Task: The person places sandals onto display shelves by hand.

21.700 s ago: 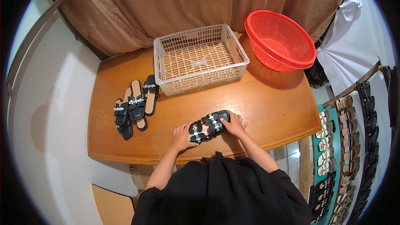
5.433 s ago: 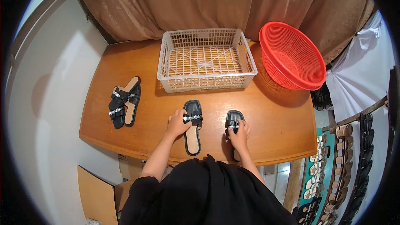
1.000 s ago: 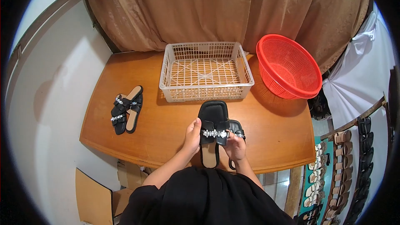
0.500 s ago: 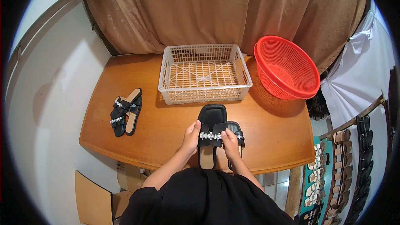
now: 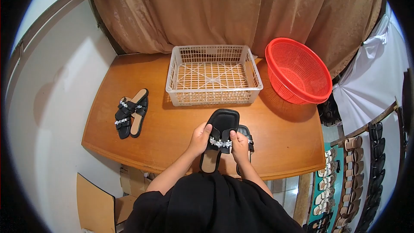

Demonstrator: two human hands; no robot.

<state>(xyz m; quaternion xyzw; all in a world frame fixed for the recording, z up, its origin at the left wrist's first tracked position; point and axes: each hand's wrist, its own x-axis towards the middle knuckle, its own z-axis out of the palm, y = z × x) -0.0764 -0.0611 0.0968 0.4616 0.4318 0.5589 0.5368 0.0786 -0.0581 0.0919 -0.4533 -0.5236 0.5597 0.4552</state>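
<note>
Between my two hands is a black sandal point(image 5: 224, 121) with a jewelled strap and a tan heel part on its insole, its toe pointing away from me. My left hand point(image 5: 199, 140) grips its left side, thumb on the upper. On the right side, my right hand point(image 5: 239, 147) holds the strap edge with the thumb on top. A second black sandal point(image 5: 245, 132) lies on the table just right of it, partly hidden by my right hand. Farther left, several black jewelled sandals point(image 5: 131, 113) lie overlapping on the wooden table point(image 5: 280, 146).
Behind the held sandal stands a whitish plastic crate point(image 5: 213, 89), with a tilted red basket point(image 5: 297, 71) to its right. A brown curtain point(image 5: 207, 8) hangs at the back. Rows of sandals point(image 5: 353, 168) are displayed at the lower right, beyond the table edge.
The held sandal has tilted, its toe swinging slightly right and its heel left. Both hands have shifted a little with it and keep their hold.
</note>
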